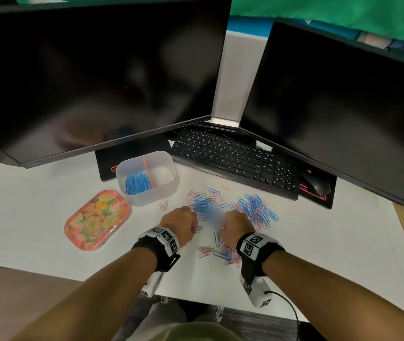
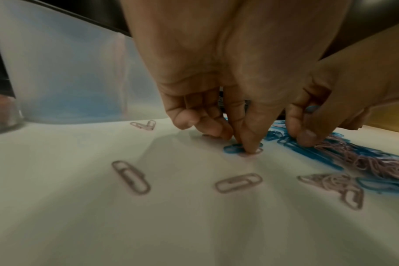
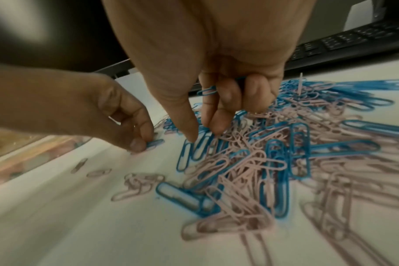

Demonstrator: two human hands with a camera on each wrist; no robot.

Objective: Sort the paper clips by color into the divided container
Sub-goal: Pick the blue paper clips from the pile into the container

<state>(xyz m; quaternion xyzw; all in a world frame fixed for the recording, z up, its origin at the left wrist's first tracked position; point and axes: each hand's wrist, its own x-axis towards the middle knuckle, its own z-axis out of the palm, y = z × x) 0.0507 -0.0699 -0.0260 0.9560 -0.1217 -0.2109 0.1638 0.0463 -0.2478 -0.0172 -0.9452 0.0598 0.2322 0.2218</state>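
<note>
with blue clips piling in the translucent plastic divided container's (image 1: 147,178) left compartment and its right one sitting bare, the left hand (image 1: 180,223) is pinching a blue wire paper clip (image 2: 233,148) while the right hand (image 1: 238,223) is clutching several blue paper clips (image 3: 208,90) over the large mixed pink-and-blue heap (image 1: 252,210) waiting on the white desk (image 1: 48,193) beside the container.

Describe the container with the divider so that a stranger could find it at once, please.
Look below the big left monitor, on the white desk. There stands the translucent plastic tub, left of the black keyboard. Unlike the flowered lid beside it, it is open, with an orange divider and blue clips in its left half.
</note>
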